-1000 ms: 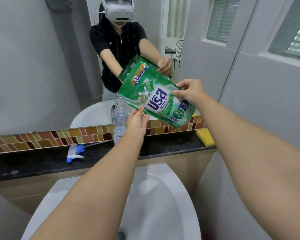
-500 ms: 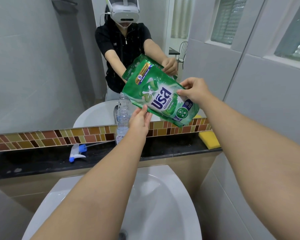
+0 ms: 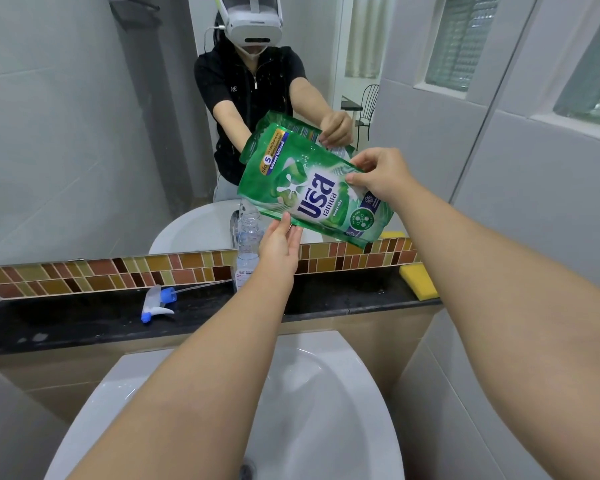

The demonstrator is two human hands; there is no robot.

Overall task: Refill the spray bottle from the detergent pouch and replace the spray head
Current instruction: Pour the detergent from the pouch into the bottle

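A green detergent pouch is held tilted in the air above the black ledge, its top corner pointing down and left. My right hand grips its upper right edge. My left hand holds its lower edge from beneath. Just left of my left hand stands the clear spray bottle, uncapped and upright on the ledge, partly hidden by that hand. The white and blue spray head lies on its side on the ledge, well to the left, with its thin tube stretching right.
A black stone ledge runs along a strip of brown mosaic tiles beneath a mirror. A yellow sponge lies at the ledge's right end. A white basin is below my arms. Grey tiled wall stands close on the right.
The pouch and both hands have shifted slightly right and down in view, staying over the bottle. The bottle and spray head have not moved on the ledge.
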